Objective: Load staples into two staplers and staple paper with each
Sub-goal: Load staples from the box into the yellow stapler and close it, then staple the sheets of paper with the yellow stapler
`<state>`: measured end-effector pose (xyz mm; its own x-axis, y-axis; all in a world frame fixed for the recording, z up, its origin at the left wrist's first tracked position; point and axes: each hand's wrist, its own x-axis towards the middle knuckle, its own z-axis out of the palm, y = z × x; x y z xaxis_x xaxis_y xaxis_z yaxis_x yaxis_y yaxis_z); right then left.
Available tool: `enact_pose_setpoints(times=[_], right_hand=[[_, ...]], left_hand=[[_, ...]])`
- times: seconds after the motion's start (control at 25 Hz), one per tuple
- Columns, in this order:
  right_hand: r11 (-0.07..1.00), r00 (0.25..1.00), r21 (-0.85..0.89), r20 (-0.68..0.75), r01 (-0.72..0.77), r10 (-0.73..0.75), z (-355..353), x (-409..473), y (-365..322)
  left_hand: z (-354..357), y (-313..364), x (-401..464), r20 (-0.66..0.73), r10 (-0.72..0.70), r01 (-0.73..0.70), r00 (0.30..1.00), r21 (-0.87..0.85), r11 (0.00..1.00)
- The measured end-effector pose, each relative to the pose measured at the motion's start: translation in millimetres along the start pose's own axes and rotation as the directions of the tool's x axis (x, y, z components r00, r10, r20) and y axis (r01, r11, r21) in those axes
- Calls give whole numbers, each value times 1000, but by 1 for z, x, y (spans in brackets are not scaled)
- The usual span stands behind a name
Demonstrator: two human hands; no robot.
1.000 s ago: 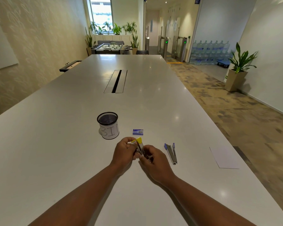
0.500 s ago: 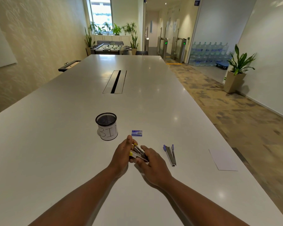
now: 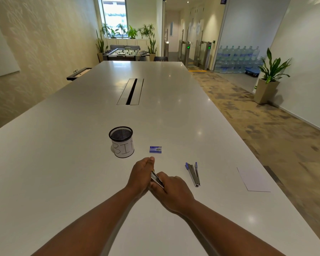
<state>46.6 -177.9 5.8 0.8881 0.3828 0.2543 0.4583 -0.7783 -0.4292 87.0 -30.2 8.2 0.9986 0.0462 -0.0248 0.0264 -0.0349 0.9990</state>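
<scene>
Both hands press together on a yellow stapler [image 3: 156, 179] low over the white table [image 3: 63, 163]; only a strip of its metal and a trace of yellow show between them. My left hand [image 3: 140, 174] covers its far end with fingers straight, and my right hand [image 3: 171, 190] grips its near end. A second stapler with blue ends [image 3: 193, 173] lies on the table to the right, apart from my hands. A small blue staple box [image 3: 155, 149] sits just beyond my left fingertips. A white sheet of paper [image 3: 253, 180] lies near the table's right edge.
A black mesh cup labelled BIN [image 3: 122, 141] stands left of the staple box. A cable slot [image 3: 131, 91] runs along the table's middle. The table's right edge drops to carpeted floor with a potted plant [image 3: 270, 76] beyond.
The yellow stapler was tilted up with its yellow end showing; my hands have lowered it and closed over it, so the yellow end is almost hidden.
</scene>
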Motion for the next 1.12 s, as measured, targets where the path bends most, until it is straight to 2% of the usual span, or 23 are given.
enact_pose_setpoints(times=[0.24,0.48,0.56,0.68,0.76,0.88,1.04,1.12], right_hand=[[1000,1000,18,10,-9,9,2,0,0],[999,1000,27,-5,-26,26,1,-1,-2],[998,999,33,-23,-47,47,0,-1,-2],[996,997,55,-46,-64,67,-2,-3,-4],[994,994,76,-67,-77,82,-3,-4,-6],[969,968,162,-139,-186,209,-7,-6,-10],[893,877,338,-274,-297,395,-26,-17,-4],[867,826,368,-327,-336,459,-39,-21,8]], left_hand=[[0,0,2,-22,30,-28,999,83,996],[1,2,-1,-40,38,-34,998,95,995],[1,4,-3,-32,29,-27,999,61,998],[2,6,-5,-5,4,-4,1000,-82,997],[2,5,-5,7,11,-10,1000,-100,995],[2,6,-4,-22,13,-16,1000,-136,991],[16,9,-7,-110,-34,20,993,-130,991],[30,17,-5,-120,22,-29,993,-54,998]])
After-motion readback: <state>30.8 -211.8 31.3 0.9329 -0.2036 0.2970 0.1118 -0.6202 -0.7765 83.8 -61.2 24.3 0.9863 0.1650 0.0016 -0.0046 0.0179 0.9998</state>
